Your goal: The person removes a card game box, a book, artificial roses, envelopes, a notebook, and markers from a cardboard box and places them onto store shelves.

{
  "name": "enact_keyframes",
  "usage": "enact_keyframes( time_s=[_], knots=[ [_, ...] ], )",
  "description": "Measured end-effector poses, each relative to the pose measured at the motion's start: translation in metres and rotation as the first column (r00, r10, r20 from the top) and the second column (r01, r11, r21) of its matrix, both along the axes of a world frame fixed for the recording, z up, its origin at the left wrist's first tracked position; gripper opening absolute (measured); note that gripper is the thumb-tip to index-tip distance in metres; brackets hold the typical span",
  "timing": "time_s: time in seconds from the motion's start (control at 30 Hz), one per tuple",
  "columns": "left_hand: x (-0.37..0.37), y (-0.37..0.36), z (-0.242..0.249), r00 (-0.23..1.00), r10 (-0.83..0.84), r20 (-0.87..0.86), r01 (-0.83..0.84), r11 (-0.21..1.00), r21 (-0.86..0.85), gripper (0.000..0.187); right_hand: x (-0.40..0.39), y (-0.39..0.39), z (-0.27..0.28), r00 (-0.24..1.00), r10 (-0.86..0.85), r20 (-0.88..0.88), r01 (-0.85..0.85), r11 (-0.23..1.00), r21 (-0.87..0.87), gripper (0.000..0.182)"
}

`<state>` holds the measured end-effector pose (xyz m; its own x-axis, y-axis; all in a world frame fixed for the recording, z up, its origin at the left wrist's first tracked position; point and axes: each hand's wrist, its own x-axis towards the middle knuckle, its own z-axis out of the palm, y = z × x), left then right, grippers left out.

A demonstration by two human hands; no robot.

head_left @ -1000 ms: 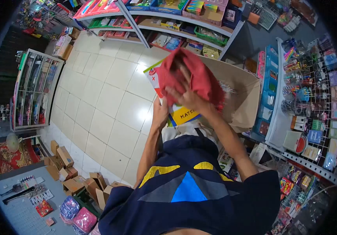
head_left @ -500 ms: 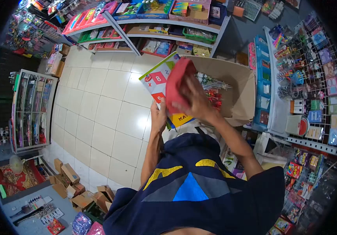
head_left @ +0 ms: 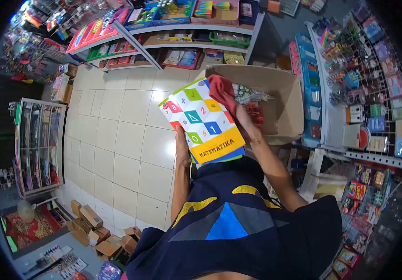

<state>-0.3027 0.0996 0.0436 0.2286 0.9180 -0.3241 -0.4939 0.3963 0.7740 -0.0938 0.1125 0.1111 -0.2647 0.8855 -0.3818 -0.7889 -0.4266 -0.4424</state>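
A book with a white cover, coloured number shapes and a yellow "MATEMATIKA" band lies in front of my chest, tilted slightly. Blue and green edges of more books show beneath it. My left hand grips the left edge, thumb on the cover. At the upper right corner, a bunched red cloth drapes over the edge, held in my right hand. Part of that hand's fingers is hidden by the cloth and the book.
An open cardboard box beyond my right hand holds wrapped silvery and red items. Stocked shelves stand ahead, a display rack to the left. Goods hang on a wire grid at right. Cardboard boxes lie lower left on tiled floor.
The red cloth has moved from across the middle of the cover to its upper right corner, with my right hand. More of the cover now shows. The left hand keeps its hold.
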Motion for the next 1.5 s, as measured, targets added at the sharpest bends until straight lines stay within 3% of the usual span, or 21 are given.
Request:
enact_keyframes(
  time_s=[0.03,0.13,0.17,0.2,0.3,0.4,0.5,0.6,0.7,0.77,0.9,1.0,1.07,1.13,1.2,1.27,1.3,1.4,1.43,1.47,1.5],
  knots=[
    [0.004,0.0,0.003,1.0,-0.001,0.03,0.001,1.0,-0.007,0.064,-0.004,-0.004,-0.011,0.997,-0.058,0.055,0.054,0.996,0.075,0.052],
    [0.01,0.003,0.003,0.998,0.014,0.06,-0.014,1.0,-0.016,0.064,-0.001,-0.016,-0.025,0.998,-0.029,0.05,0.033,0.997,-0.076,0.05],
    [0.013,0.004,0.004,0.997,0.042,0.06,-0.042,0.999,-0.007,0.064,-0.004,-0.026,-0.018,0.962,-0.151,0.228,0.149,0.988,0.025,0.049],
    [0.013,0.003,0.006,0.996,0.071,0.056,-0.071,0.997,-0.003,0.064,-0.008,-0.04,-0.012,0.956,-0.224,0.191,0.205,0.972,0.111,0.048],
    [0.011,0.006,0.002,0.992,0.114,0.05,-0.114,0.993,-0.003,0.064,-0.01,-0.054,-0.039,0.802,-0.251,0.542,0.237,0.967,0.097,0.04],
    [0.008,0.009,0.005,0.987,0.153,0.049,-0.153,0.988,0.005,0.064,0.003,-0.082,-0.083,0.846,-0.253,0.47,0.144,0.956,0.256,0.045],
    [0.002,0.012,0.007,0.979,0.199,0.045,-0.199,0.98,0.009,0.065,0.013,-0.109,-0.058,0.779,-0.245,0.578,0.108,0.959,0.262,0.045],
    [-0.007,0.015,0.005,0.966,0.242,0.097,-0.249,0.965,0.078,0.067,0.042,-0.107,-0.075,0.823,-0.303,0.481,0.216,0.949,0.228,0.048],
    [-0.013,0.013,0.021,0.939,0.314,0.144,-0.325,0.944,0.06,0.068,0.073,-0.083,-0.131,0.736,-0.496,0.461,0.35,0.861,0.369,0.048],
    [-0.013,0.011,0.028,0.903,0.382,0.197,-0.399,0.916,0.049,0.067,0.073,-0.048,-0.106,0.775,-0.517,0.364,0.468,0.856,0.219,0.048],
    [-0.018,0.004,0.034,0.912,0.385,0.144,-0.397,0.915,0.066,0.068,0.065,-0.014,-0.117,0.49,-0.239,0.839,-0.015,0.959,0.282,0.044],
    [-0.019,0.005,0.041,0.91,0.399,0.11,-0.407,0.911,0.063,0.068,0.05,-0.033,-0.113,-0.125,-0.431,0.894,-0.104,0.901,0.42,0.052],
    [-0.021,0.005,0.04,0.932,0.356,0.061,-0.361,0.926,0.111,0.07,0.044,-0.038,-0.066,0.374,-0.338,0.863,0.01,0.932,0.361,0.055],
    [-0.019,0.003,0.041,0.96,0.278,-0.002,-0.277,0.955,0.106,0.072,0.035,-0.051,-0.015,0.819,-0.119,0.562,0.067,0.992,0.111,0.056],
    [-0.025,0.003,0.024,0.995,0.094,0.025,-0.095,0.993,0.063,0.073,0.022,-0.054,-0.007,0.871,-0.118,0.477,-0.049,0.945,0.323,0.064],
    [-0.016,0.009,0.012,0.997,-0.032,-0.068,0.037,0.997,0.064,0.067,0.003,-0.068,0.012,0.708,-0.163,0.687,-0.225,0.87,0.439,0.075],
    [-0.013,0.012,0.006,0.987,-0.095,-0.128,0.105,0.992,0.073,0.063,-0.006,-0.072,0.016,0.536,-0.349,0.768,-0.179,0.843,0.508,0.081],
    [-0.007,0.017,0.015,0.936,-0.249,-0.248,0.278,0.956,0.09,0.047,-0.012,-0.094,0.014,0.685,-0.145,0.714,0.006,0.981,0.193,0.085],
    [-0.007,0.013,0.022,0.922,-0.283,-0.264,0.315,0.945,0.088,0.044,-0.016,-0.107,0.042,0.852,-0.219,0.476,0.167,0.975,0.148,0.08],
    [-0.005,0.01,0.023,0.907,-0.319,-0.276,0.354,0.931,0.087,0.041,-0.027,-0.122,0.038,0.815,-0.362,0.452,0.287,0.93,0.228,0.074],
    [-0.008,0.011,0.013,0.89,-0.367,-0.27,0.41,0.904,0.124,0.039,-0.031,-0.131,0.032,0.739,-0.321,0.592,0.244,0.947,0.208,0.07]
  ],
)
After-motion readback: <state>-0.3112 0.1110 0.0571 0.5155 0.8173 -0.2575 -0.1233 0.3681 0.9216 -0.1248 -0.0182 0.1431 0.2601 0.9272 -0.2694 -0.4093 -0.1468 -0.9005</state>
